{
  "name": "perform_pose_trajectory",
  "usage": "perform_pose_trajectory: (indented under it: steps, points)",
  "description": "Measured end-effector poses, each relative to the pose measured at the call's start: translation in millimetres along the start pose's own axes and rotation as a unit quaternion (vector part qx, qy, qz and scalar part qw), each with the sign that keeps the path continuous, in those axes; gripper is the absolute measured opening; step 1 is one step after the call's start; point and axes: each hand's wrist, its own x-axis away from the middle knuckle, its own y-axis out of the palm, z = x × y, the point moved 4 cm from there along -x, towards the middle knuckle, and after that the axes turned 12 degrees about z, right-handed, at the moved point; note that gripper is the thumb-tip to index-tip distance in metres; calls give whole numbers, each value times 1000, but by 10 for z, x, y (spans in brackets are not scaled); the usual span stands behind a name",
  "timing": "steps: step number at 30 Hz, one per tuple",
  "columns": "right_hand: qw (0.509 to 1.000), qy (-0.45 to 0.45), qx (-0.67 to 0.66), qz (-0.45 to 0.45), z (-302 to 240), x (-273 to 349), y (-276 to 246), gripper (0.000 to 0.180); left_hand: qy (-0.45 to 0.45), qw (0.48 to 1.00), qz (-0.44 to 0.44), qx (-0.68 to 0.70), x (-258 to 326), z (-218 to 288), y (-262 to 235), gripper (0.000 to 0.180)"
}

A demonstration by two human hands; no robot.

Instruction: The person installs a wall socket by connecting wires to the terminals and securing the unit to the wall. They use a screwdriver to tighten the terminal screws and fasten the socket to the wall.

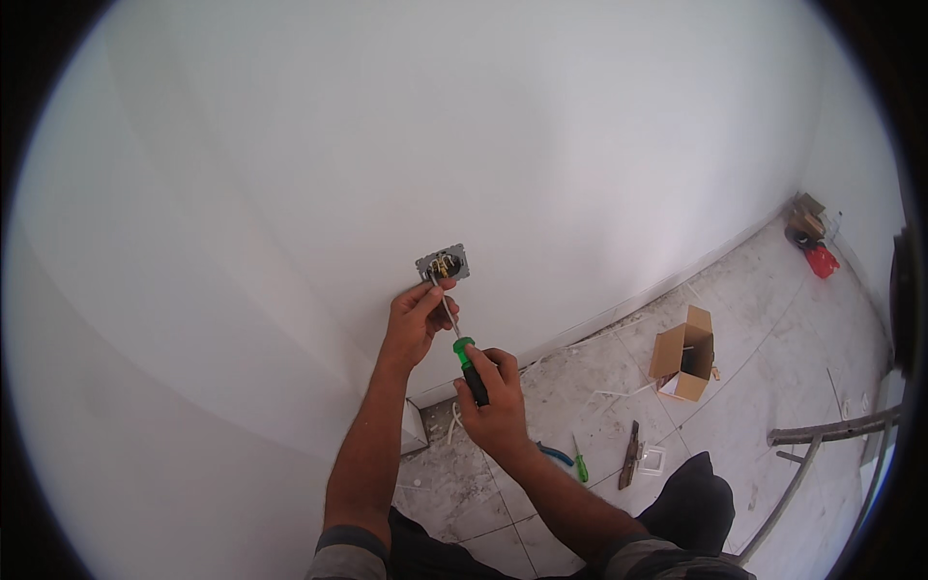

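A wall socket insert [443,263] with a grey metal mounting plate and brass-coloured inner parts is at the wall, in front of me. My left hand [418,319] is closed at its lower edge, thumb and fingertips gripping there. My right hand [494,401] is wrapped around a screwdriver [464,354] with a green and black handle. The screwdriver's shaft points up toward the socket insert and passes beside my left fingers. Those fingers hide where its tip ends.
On the tiled floor [483,507] lie pliers with blue handles [554,454], a green-handled screwdriver [580,464], a utility knife [629,456] and a white square frame [652,460]. An open cardboard box [684,355] stands beyond. Curved metal bars [831,430] are at the right.
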Motion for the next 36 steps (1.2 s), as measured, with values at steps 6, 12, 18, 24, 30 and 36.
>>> perform_pose_trajectory:
  steps: [6, 12, 18, 24, 30, 36]
  points:
    - [1000, -16, 4, 6, 34, 13, -4, 51, -3, 1000, -1, 9, 7, -1, 4, 27]
    - [1000, -2, -10, 23, 60, 9, 8, 51, -6, 1000, 4, 1, -3, 9, -1, 28]
    - [855, 431, -289, -22, 108, -135, 46, 33, -29, 999, 28, -23, 25, 73, 43, 30]
    - [749, 509, -422, -36, 108, -257, -21, 34, -10, 998, 55, -6, 98, -35, 107, 31]
    - [993, -73, 85, 30, -168, -220, -64, 34, -10, 990, 129, -49, 111, 24, 182, 30]
    - [687, 542, -483, -25, 152, -255, -61, 33, 5, 988, 150, -23, 57, 65, 248, 27]
